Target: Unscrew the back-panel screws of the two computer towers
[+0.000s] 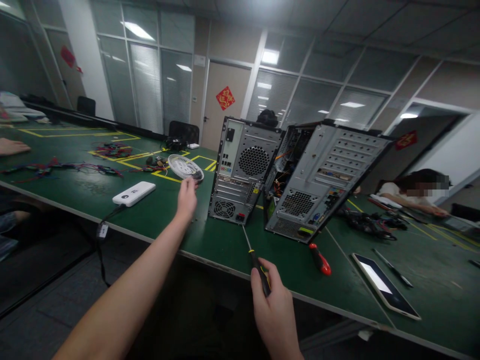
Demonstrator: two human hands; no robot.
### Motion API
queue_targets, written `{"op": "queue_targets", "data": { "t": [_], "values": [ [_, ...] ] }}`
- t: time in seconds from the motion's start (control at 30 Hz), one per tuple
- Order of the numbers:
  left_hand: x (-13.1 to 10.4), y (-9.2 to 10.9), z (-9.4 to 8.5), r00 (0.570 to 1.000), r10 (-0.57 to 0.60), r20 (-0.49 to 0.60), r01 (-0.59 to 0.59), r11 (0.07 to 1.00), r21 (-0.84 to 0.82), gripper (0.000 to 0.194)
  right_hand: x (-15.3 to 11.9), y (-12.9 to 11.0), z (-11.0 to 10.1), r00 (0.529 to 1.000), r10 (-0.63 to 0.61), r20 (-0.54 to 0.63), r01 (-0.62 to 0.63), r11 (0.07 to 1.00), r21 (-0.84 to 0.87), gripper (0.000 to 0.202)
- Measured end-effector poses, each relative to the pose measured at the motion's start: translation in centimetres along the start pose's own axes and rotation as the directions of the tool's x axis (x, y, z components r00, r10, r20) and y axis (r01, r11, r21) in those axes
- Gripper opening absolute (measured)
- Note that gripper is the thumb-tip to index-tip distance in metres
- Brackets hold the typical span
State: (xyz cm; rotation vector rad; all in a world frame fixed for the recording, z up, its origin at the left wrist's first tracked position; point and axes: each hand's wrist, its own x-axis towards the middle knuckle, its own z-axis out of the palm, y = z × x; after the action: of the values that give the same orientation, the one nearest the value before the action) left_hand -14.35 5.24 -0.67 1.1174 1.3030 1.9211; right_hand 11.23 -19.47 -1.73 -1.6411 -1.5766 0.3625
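r hand [276, 305] wrapped round screwdriver [255, 261], tip nr bottom of left pc case [240, 172]. l hand [186, 200] fingers bunched at near rim of white dish [181, 164], can't tell if gripping. dish on tbl [210, 245], l of case.

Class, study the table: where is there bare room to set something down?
Bare table lies between the red-handled tool and the phone, and just right of the pen. Crowded: between the computers, and around the white dish and cables.
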Motion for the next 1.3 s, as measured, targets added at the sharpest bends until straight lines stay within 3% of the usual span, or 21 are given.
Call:
{"op": "queue_targets", "data": {
  "t": [0.07,0.13,0.23,0.33,0.47,0.6,0.7,0.77,0.83,0.9,0.97,1.17,1.3],
  "values": [
    [0.0,0.8,-2.8,0.998,0.009,0.057,-0.017,0.991,0.136,0.046,-0.4,0.6,-0.6,1.0,-0.012,0.007,0.012,1.0,0.012,0.042],
    [-0.6,1.3,-5.5,0.98,0.02,0.2,-0.088,0.938,0.334,0.04,-0.8,1.0,-1.1,0.999,-0.038,0.013,0.038,0.999,0.027,0.041],
    [-2.2,1.5,-7.9,0.928,-0.034,0.372,-0.19,0.815,0.547,0.035,-1.3,1.1,-1.9,0.997,-0.071,0.02,0.071,0.997,0.021,0.04],
    [-3.6,1.2,-7.9,0.883,-0.074,0.464,-0.295,0.681,0.67,0.033,-1.6,0.8,-2.4,0.991,-0.124,0.038,0.124,0.992,0.007,0.039],
    [-4.2,0.7,-6.4,0.859,-0.12,0.498,-0.356,0.56,0.748,0.024,-1.7,0.6,-3.1,0.986,-0.163,0.018,0.164,0.987,-0.004,0.038],
    [-4.3,0.3,-5.9,0.863,-0.106,0.494,-0.369,0.537,0.759,0.018,-1.6,0.6,-3.7,0.987,-0.161,-0.003,0.161,0.987,-0.009,0.039],
    [-4.7,0.5,-5.8,0.871,-0.01,0.492,-0.414,0.525,0.744,0.017,-1.4,0.7,-3.9,0.989,-0.15,-0.01,0.15,0.989,-0.01,0.039],
    [-5.3,0.9,-5.5,0.875,0.077,0.479,-0.434,0.564,0.703,0.018,-1.3,0.8,-3.9,0.988,-0.153,-0.008,0.153,0.988,-0.014,0.039],
    [-6.4,1.5,-5.0,0.879,0.101,0.466,-0.396,0.699,0.596,0.018,-1.3,0.8,-3.8,0.987,-0.162,0.001,0.162,0.987,-0.018,0.039],
    [-7.8,1.9,-4.3,0.875,0.066,0.479,-0.295,0.858,0.42,0.019,-1.3,0.8,-3.8,0.985,-0.17,0.01,0.171,0.985,-0.02,0.039],
    [-9.2,2.0,-3.6,0.863,0.031,0.504,-0.186,0.947,0.261,0.022,-1.4,0.8,-3.9,0.984,-0.177,0.021,0.177,0.984,-0.016,0.038],
    [-11.4,1.2,-2.6,0.854,-0.072,0.515,0.072,0.997,0.02,0.035,-1.5,0.9,-4.0,0.975,-0.219,0.045,0.219,0.976,0.024,0.035],
    [-11.3,0.8,-2.4,0.85,-0.099,0.517,0.142,0.989,-0.044,0.036,-1.5,0.9,-3.7,0.96,-0.279,0.032,0.278,0.96,0.015,0.034]
  ]
}}
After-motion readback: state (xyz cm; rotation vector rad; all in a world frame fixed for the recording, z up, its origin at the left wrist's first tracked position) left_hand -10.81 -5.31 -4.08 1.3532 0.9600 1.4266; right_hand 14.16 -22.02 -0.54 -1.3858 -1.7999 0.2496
